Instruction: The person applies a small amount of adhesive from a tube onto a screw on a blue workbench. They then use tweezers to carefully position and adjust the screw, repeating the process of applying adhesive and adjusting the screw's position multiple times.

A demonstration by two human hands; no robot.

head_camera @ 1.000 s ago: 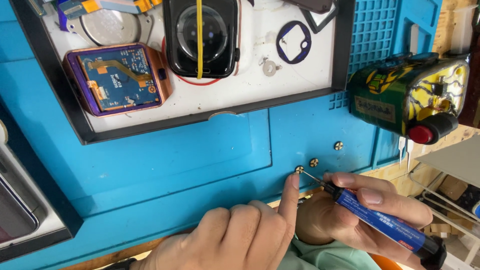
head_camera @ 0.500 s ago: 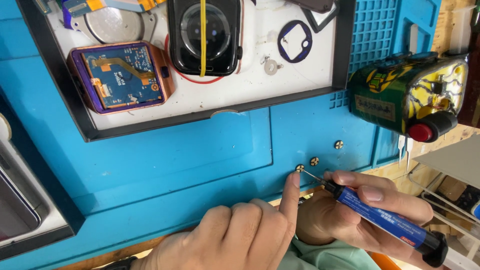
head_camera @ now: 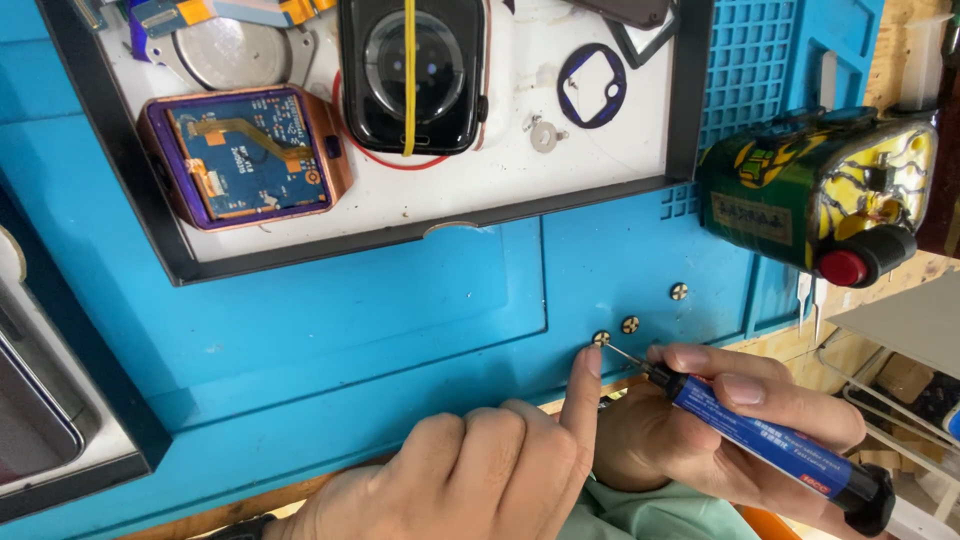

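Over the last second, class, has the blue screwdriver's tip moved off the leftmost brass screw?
No. The blue screwdriver tip stays at the leftmost brass screw, beside the left hand fingertip.

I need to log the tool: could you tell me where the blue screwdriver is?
In the head view, lower right: the right hand holds the blue screwdriver, its tip at the leftmost brass screw.

A slim screwdriver with a blue barrel, a black end cap and a thin metal shaft lies slanted in the right hand, its black end low toward the right and its tip up-left. The tip meets the leftmost of three small round brass screws, which sit in a rising row on the blue mat near its lower edge. The left hand is curled into a loose fist, with its forefinger stretched out and its tip just beside that same screw and the shaft.
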